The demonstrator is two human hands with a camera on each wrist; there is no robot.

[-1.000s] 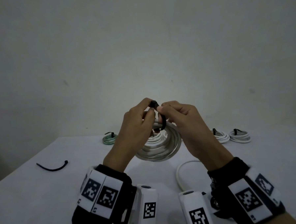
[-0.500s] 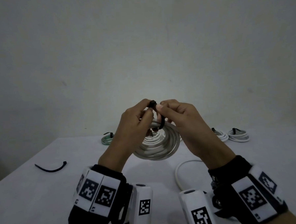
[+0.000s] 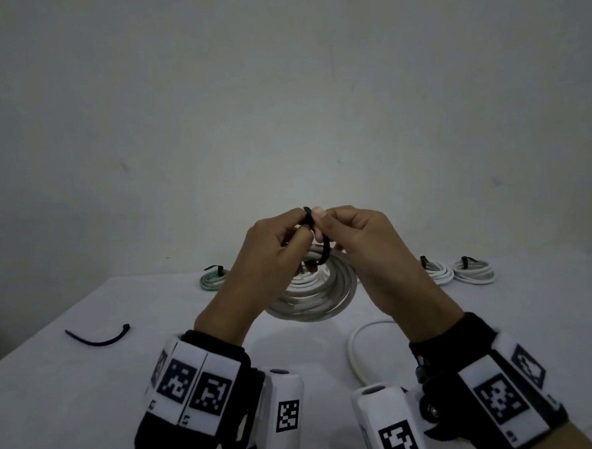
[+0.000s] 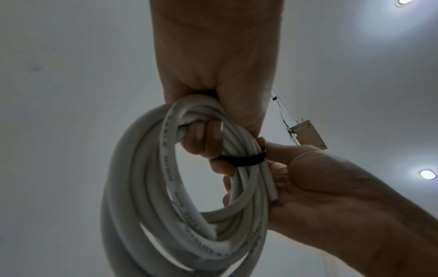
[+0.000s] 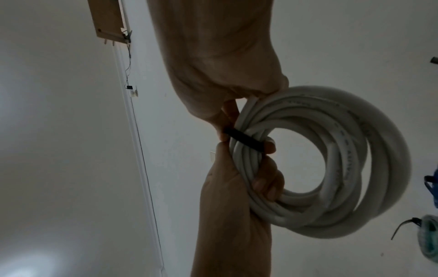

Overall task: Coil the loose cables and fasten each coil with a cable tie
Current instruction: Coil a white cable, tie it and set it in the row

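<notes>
the thick white coiled cable (image 3: 320, 293) hangs above the white surface (image 3: 90, 389), gripped at its 12 o'clock edge. left hand (image 3: 272, 251) fingers (image 4: 205, 138) curl through the coil; right hand (image 3: 358, 236) fingers pinch the black cable tie (image 3: 323, 252) looped around the strands.

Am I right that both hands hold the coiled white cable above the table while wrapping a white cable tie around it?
Not quite: the cable tie is black, not white, as the head view shows. Otherwise yes: the left hand and right hand hold the coiled white cable above the white table.
</notes>
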